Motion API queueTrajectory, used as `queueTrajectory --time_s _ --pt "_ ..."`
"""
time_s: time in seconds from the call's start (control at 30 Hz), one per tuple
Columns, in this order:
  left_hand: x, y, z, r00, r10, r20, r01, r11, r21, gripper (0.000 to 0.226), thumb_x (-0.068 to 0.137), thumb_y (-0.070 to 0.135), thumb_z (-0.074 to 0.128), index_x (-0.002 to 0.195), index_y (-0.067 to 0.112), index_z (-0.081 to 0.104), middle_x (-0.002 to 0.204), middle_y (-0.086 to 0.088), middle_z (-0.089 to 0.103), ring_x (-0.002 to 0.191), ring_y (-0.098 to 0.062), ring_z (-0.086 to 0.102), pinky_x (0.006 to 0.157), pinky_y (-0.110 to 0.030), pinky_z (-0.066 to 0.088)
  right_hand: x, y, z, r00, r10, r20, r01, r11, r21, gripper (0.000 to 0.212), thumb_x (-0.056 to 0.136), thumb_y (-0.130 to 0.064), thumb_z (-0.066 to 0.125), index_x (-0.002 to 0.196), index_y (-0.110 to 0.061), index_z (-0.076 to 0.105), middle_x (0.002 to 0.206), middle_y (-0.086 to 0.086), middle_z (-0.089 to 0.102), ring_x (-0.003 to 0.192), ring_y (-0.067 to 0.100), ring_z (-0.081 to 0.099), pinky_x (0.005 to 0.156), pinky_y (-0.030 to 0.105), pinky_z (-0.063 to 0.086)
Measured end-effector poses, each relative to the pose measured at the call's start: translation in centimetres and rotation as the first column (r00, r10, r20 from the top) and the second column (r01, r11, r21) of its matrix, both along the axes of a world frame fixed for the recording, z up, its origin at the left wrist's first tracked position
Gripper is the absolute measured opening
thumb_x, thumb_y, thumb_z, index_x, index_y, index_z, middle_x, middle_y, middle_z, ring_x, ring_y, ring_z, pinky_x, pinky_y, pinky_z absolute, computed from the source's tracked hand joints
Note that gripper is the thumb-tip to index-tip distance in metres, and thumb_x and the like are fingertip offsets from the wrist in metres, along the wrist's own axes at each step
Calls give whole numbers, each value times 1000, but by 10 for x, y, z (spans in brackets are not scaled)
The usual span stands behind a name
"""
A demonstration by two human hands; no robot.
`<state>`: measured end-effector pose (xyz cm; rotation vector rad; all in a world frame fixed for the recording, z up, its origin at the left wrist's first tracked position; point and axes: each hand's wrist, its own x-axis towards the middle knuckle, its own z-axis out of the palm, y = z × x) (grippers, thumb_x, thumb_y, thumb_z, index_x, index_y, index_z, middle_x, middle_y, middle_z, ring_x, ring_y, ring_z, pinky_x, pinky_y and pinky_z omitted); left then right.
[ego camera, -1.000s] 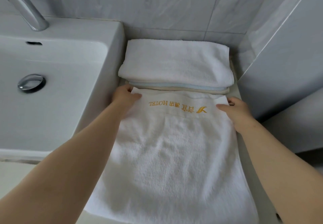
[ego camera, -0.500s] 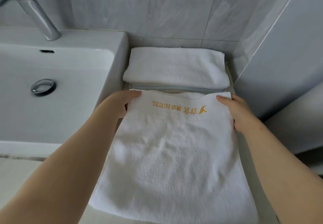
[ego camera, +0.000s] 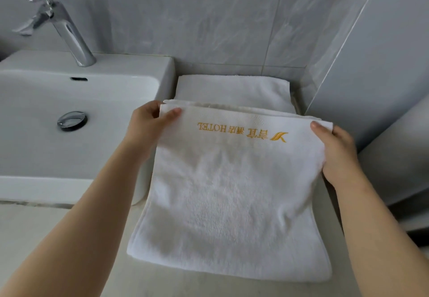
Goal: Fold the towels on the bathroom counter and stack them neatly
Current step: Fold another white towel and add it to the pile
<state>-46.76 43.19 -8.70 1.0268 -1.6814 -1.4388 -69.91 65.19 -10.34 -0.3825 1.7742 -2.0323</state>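
Handling the logo towel (ego camera: 236, 192) calls for no force: judged by its looped pile and the way it sags between its held corners, it is soft, light and limp, with no stiffness of its own. It should not slip in a dry grip, and nothing about it is fragile. It does follow every pull, so an uneven lift will likely skew the edges.

The towel lies already doubled on the bench (ego camera: 69, 238), just right of the sink (ego camera: 167, 81). Its near folded edge rests on the bench. Its far edge is held a little above the surface, in front of the folded stack (ego camera: 232, 90). Gold embroidered lettering (ego camera: 241, 132) runs along that far edge, upside down from the standing position.

Correct holding points are the two far corners, and both are taken. The left hand (ego camera: 148, 127) has its grip clamped on the far left corner, thumb on top and fingers under the layers. The right hand (ego camera: 336, 152) has its grip clamped on the far right corner in the same way. The layers at the far edge show slightly offset; pinch all of them together so that none drops.

The bench is a narrow, smooth, pale strip. The folded stack sits at its back, close to the tiled wall (ego camera: 209, 18). A white basin with a chrome tap (ego camera: 67, 32) and a drain plug (ego camera: 72, 120) bounds the left side. A grey panel (ego camera: 383, 64) closes the right side. Working width appears barely greater than the towel.
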Motion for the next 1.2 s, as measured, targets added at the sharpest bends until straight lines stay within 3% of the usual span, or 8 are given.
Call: queueTrajectory --time_s 0.27,0.47,0.57,0.73,0.83,0.93,1.07,1.2 --pt "19 12 7 996 48 -71 -55 993 -108 14 80 26 70 72 25 59 71 3 58 65 -13 55 62 -30 47 12 18 16 996 -39 -85 34 998 -50 15 90 -7 57 79 -15 61 59 -14 67 59 -1 63 55 15 51" --pt "22 16 22 983 48 -177 -81 980 -183 19 85 16 68 72 25 58 62 19 61 58 2 55 55 -18 47 13 24 30 982 -72 -176 54 993 -106 19 88 -4 59 76 -19 60 59 -15 66 59 -3 61 53 14 48" --pt "26 15 29 956 33 -292 -92 978 -188 25 80 10 71 66 28 61 68 15 62 66 -4 56 63 -22 48 13 27 34 972 -77 -222 50 991 -126 26 86 -3 61 71 -24 65 65 -14 67 66 1 61 57 16 49" --pt "34 14 33 975 -12 -222 -63 943 -327 30 78 3 71 78 26 52 73 6 50 61 -5 46 58 -18 43 13 31 35 932 -62 -356 37 996 -76 40 83 2 63 67 -34 70 67 -20 66 67 -5 59 63 10 45" --pt "37 8 36 982 59 179 42 858 -512 32 79 17 74 87 42 55 75 4 53 63 -11 48 64 -24 43 10 29 31 859 -8 -512 85 988 127 32 84 0 63 94 -29 68 71 -20 63 68 -5 57 69 8 43" --pt "38 5 37 869 123 478 206 789 -579 17 80 22 72 95 27 68 85 0 62 78 -18 53 73 -26 37 10 29 25 752 211 -625 144 872 468 31 85 -5 63 115 -14 66 90 -3 62 78 7 54 70 11 36" --pt "34 2 36 729 171 663 373 712 -594 21 83 26 68 100 15 68 92 -7 65 92 -26 53 74 -31 37 10 28 21 698 432 -571 197 650 734 25 88 -13 61 113 -11 67 105 16 54 100 32 54 76 24 32" --pt "25 7 28 727 387 567 249 620 -744 22 84 24 67 103 12 69 105 -15 57 103 -34 46 75 -38 37 10 22 17 722 276 -635 335 663 670 19 88 -23 60 103 -13 67 104 20 52 101 33 47 76 31 36"
